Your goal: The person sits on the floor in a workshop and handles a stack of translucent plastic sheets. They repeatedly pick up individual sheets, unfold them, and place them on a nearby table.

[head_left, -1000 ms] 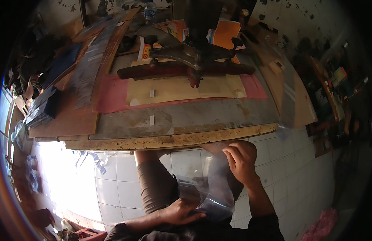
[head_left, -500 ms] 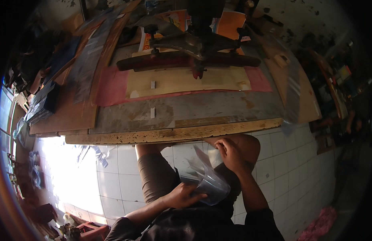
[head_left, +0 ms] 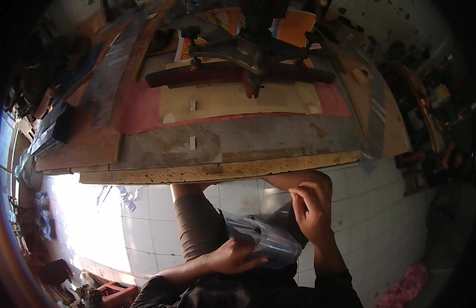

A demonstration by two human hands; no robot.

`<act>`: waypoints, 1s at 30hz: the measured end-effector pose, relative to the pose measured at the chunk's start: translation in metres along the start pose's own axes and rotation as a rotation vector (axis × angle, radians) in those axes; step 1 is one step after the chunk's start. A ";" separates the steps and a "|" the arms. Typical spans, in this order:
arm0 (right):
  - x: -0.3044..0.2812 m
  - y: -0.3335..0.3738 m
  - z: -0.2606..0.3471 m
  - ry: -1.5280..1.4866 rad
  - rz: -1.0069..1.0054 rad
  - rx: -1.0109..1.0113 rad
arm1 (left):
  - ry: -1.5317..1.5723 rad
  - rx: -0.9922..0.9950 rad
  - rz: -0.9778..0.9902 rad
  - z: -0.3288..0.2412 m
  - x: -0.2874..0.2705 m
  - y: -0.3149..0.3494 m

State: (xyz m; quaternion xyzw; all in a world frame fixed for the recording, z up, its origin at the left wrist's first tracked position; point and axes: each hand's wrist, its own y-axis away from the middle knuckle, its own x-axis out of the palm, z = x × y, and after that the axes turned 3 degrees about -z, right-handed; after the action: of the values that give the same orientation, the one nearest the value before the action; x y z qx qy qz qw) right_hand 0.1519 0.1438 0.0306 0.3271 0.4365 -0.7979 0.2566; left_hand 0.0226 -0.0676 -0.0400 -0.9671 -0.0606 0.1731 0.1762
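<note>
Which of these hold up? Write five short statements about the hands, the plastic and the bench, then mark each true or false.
1. Both hands grip the clear plastic bags over the lap. True: the left hand holds them from below and the right hand from the upper right.
2. The plastic lies flat on the workbench. False: it is held below the workbench edge.
3. The floor is pale tile. True.
4. A dark metal machine stands at the far side of the bench. True.
5. The right hand rests on the cream sheet. False: the cream sheet lies on the bench, untouched.
</note>
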 end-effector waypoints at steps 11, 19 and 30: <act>0.014 -0.038 -0.024 0.223 0.079 -0.212 | 0.001 -0.162 -0.077 0.006 0.004 0.003; -0.020 -0.029 -0.005 0.149 0.522 -0.204 | -0.031 -0.216 -0.044 0.000 -0.003 0.002; -0.016 -0.027 -0.023 0.072 0.211 -0.217 | 0.013 -0.211 -0.016 0.008 0.003 0.005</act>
State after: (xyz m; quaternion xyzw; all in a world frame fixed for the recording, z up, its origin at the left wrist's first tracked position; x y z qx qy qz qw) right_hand 0.1504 0.1784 0.0475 0.3701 0.4922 -0.7024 0.3569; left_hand 0.0227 -0.0690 -0.0501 -0.9809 -0.0851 0.1580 0.0751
